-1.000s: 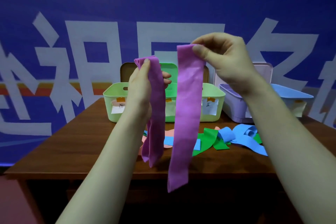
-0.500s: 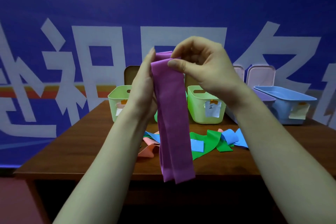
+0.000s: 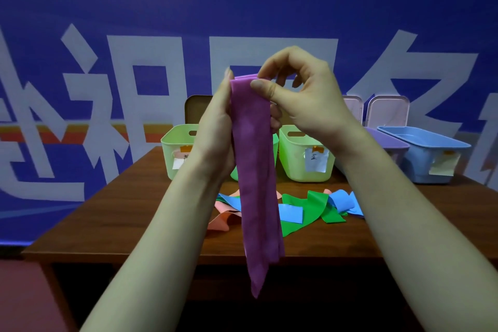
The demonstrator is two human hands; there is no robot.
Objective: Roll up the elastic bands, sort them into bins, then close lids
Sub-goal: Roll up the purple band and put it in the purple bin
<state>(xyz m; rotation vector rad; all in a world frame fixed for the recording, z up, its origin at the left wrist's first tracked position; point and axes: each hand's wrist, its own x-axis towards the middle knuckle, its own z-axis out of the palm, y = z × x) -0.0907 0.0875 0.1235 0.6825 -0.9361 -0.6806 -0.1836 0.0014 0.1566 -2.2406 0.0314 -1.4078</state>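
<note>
A purple elastic band (image 3: 257, 183), folded double, hangs down in front of me over the table's near edge. My left hand (image 3: 215, 127) holds its upper part from the left and behind. My right hand (image 3: 299, 94) pinches the folded top end between thumb and fingers. On the table behind the band lie loose bands: pink (image 3: 222, 219), blue (image 3: 289, 213), green (image 3: 310, 213). Two light green bins (image 3: 177, 153) (image 3: 304, 162) stand at the back, with a purple bin (image 3: 388, 143) and a blue bin (image 3: 428, 153) to their right, all open.
The wooden table (image 3: 129, 213) ends just below the hanging band. Bin lids (image 3: 388, 110) stand upright behind the bins against a blue wall with white characters. Paper labels are stuck on the bin fronts. A reddish floor shows at lower left.
My hands came together, bringing the band's two ends into one folded top. The band now hangs doubled in the centre instead of as two separate strips.
</note>
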